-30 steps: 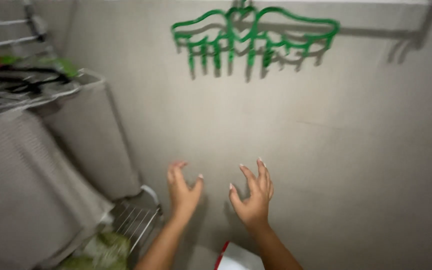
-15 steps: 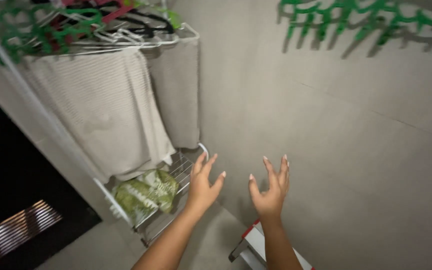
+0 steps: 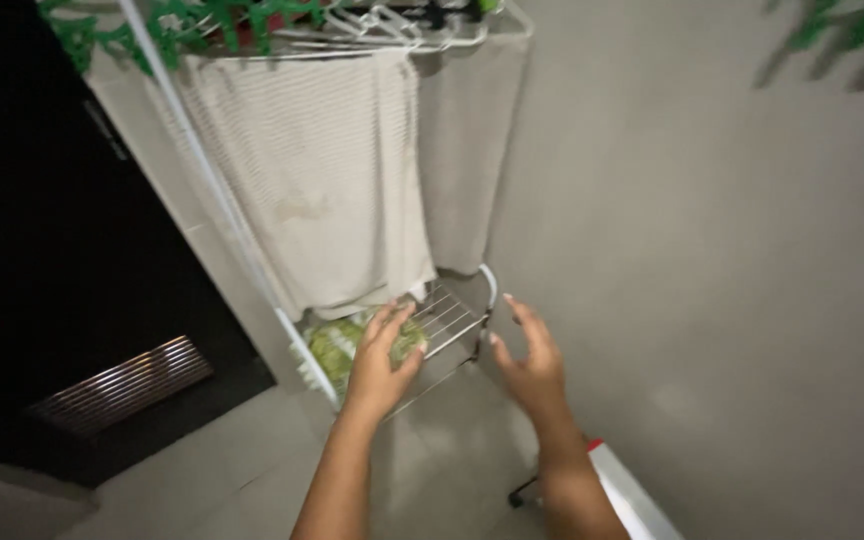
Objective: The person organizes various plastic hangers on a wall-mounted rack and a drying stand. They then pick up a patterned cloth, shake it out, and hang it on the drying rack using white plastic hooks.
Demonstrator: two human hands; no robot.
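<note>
Hands (image 3: 452, 365) now nearer green cloth (image 3: 337, 345)

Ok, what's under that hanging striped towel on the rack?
Under the striped towel, a wire shelf holds a green bundle. The left hand covers part of it.

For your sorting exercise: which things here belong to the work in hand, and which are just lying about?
In hand: left hand, right hand, green bundle, rack shelf.
Lying about: towel, green hangers, dark door, white-and-red object.
</note>
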